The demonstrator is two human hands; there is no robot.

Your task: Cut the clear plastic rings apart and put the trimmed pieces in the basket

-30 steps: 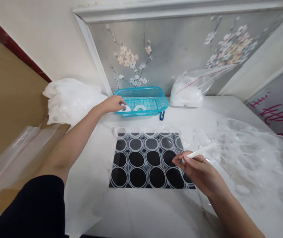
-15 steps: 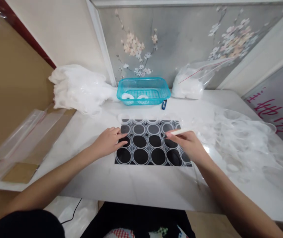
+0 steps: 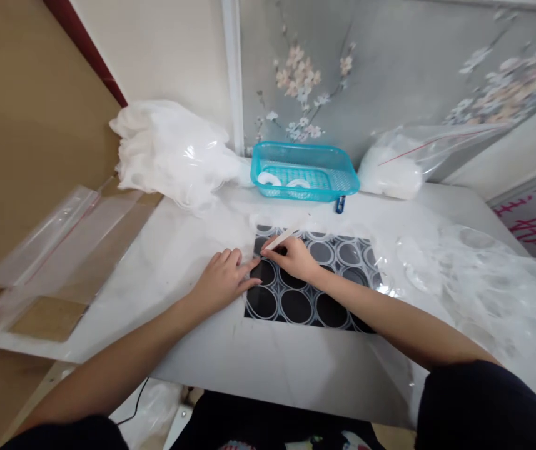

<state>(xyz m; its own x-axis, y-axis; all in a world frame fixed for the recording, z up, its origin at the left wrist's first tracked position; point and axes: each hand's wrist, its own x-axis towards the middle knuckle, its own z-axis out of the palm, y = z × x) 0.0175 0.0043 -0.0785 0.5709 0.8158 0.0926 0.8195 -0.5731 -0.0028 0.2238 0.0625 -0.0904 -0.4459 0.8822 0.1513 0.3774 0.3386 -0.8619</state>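
A black sheet printed with grey-white rings (image 3: 296, 305) lies flat on the white table. My left hand (image 3: 223, 278) rests at its left edge, index finger and thumb stretched onto the sheet, the other fingers curled; nothing is held in it. Over the upper left of the sheet, my right hand (image 3: 296, 257) grips a slim white pen-like stick (image 3: 283, 237), which slants up to the right. Its lower tip sits close to my left index fingertip, and I cannot make out what it touches. My right forearm covers part of the rings.
Behind the sheet stands a turquoise basket (image 3: 305, 190) holding white rings, with a small blue object (image 3: 340, 204) beside it. White plastic bundles (image 3: 169, 156) lie back left, a filled zip bag (image 3: 392, 165) back right. Clear plastic ring pieces (image 3: 488, 269) spread right; flat bags (image 3: 56, 244) lie left.
My right hand has carried the stick from the sheet's right side across to its upper left, near my left hand. The left hand stays at the left edge. The view has shifted.
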